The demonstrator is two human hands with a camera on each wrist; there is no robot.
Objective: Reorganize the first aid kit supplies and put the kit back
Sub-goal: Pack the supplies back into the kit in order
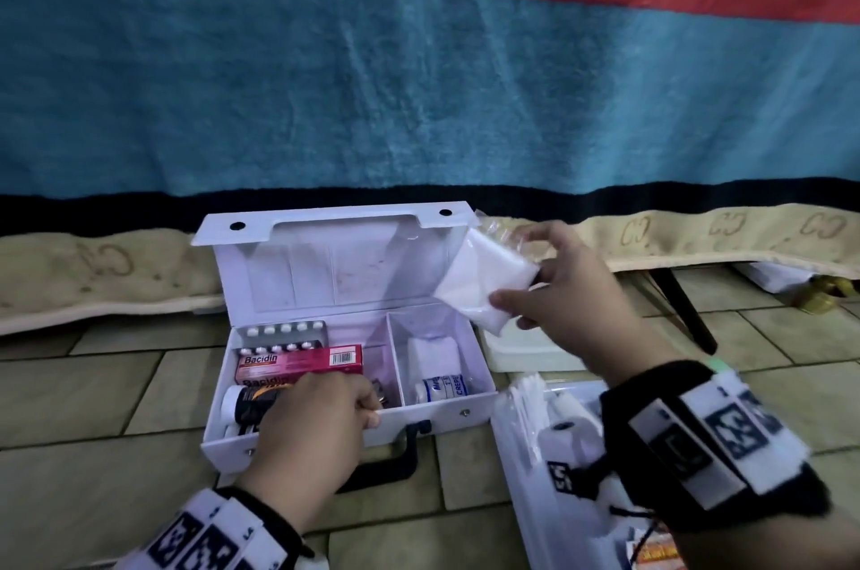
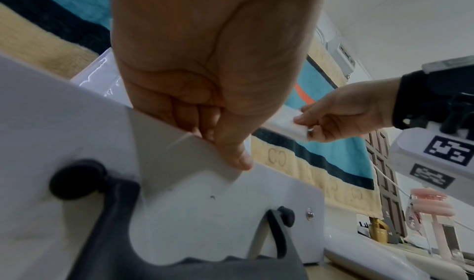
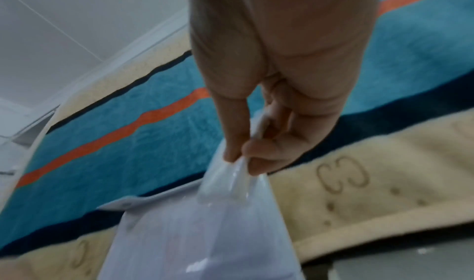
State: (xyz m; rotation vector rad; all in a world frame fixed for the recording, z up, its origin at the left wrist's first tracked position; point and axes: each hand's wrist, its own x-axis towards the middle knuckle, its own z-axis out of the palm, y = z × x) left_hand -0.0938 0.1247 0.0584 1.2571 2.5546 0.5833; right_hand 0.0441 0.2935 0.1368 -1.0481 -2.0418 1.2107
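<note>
the right hand (image 1: 572, 290) pinches a clear plastic packet of white gauze (image 1: 484, 285) right of centre, above the open white plastic kit box (image 1: 349, 425). the left hand (image 1: 316, 420), fingers curled over the front wall, steadies it. lower the packet flat into the right compartment.

Dim indoor light; wrist views blurred, distorted.

Dark brown medicine bottle (image 1: 251, 404): label hidden under left hand (image 1: 316, 425).
White crepe bandage roll (image 1: 442, 388): print partly unreadable.
Clear plastic pouch (image 3: 205, 233): contents blurred.
</note>
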